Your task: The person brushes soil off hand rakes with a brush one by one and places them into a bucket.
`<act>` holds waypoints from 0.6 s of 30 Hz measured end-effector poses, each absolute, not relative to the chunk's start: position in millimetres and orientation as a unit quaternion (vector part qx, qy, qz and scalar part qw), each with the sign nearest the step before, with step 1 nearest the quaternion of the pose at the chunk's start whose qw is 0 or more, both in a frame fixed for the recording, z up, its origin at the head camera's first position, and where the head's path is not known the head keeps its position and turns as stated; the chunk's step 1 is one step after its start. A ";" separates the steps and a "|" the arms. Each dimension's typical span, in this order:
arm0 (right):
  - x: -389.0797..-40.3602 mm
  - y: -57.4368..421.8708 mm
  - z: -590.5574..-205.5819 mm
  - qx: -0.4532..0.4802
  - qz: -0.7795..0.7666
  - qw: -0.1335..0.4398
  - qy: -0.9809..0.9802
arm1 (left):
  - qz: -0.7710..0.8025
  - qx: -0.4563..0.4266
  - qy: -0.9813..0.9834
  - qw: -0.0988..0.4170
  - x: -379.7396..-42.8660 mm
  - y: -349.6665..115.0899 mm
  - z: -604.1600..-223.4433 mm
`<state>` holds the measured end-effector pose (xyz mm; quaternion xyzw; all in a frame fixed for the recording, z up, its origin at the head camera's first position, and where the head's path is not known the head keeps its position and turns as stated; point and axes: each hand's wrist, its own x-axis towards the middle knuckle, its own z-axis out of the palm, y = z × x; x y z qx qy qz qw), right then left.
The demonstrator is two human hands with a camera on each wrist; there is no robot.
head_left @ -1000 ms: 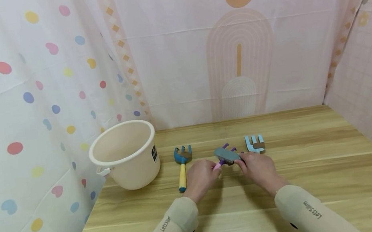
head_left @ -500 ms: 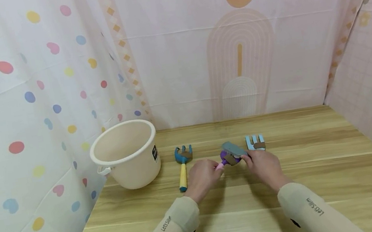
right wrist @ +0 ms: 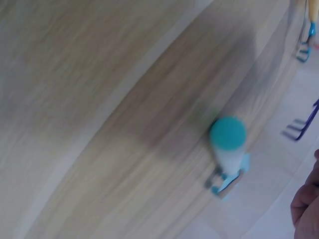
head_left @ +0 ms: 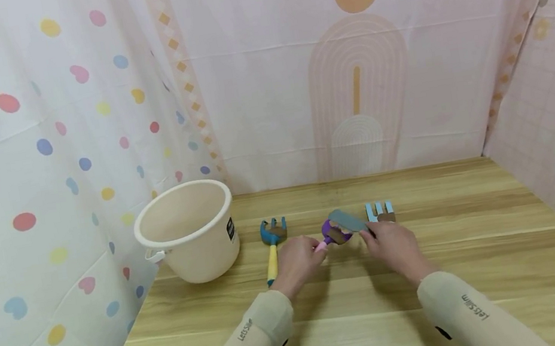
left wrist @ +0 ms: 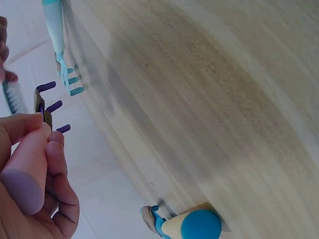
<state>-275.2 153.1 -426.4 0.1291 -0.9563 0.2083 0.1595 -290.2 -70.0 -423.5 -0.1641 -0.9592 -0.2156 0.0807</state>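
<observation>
My left hand (head_left: 299, 261) grips the pink handle (left wrist: 30, 159) of a small hand rake with a purple head (head_left: 327, 229). A brown patch covers part of that head. My right hand (head_left: 395, 248) holds a brush with a grey-blue back (head_left: 347, 220); its white bristles (left wrist: 16, 97) show in the left wrist view. The brush lies over the upper right of the rake's head in the head view; whether they touch I cannot tell. Both tools are above the table. The right wrist view catches only the edge of my right hand.
A dark blue rake with a yellow handle (head_left: 272, 263) lies left of my left hand. Beyond my right hand lies a light blue rake (head_left: 373, 212), brown patch on its head. A cream bucket (head_left: 209, 256) stands at the left on the wooden table (head_left: 480, 213).
The brush has shifted from across the rake's head towards its upper right, and my right hand has moved slightly right. The rake has turned, showing more of its brown-patched face.
</observation>
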 end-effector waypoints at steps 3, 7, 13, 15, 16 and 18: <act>-273.4 143.1 -426.4 0.174 0.181 0.167 -0.953 | -0.214 -0.162 -0.961 0.073 -290.8 -70.3 -423.6; -272.3 135.2 -427.1 0.169 0.164 0.163 -0.958 | -0.216 -0.169 -0.959 0.077 -289.0 -69.5 -422.9; -273.7 133.1 -428.2 0.140 0.149 0.169 -0.964 | -0.215 -0.171 -0.958 0.083 -286.3 -68.4 -422.0; -273.5 133.1 -428.0 0.135 0.147 0.167 -0.965 | -0.214 -0.170 -0.958 0.083 -286.0 -68.5 -422.7; -273.3 133.2 -427.9 0.134 0.147 0.165 -0.966 | -0.213 -0.170 -0.959 0.082 -285.8 -68.6 -423.1; -273.5 133.6 -427.7 0.130 0.149 0.161 -0.967 | -0.214 -0.169 -0.959 0.081 -285.4 -68.6 -423.7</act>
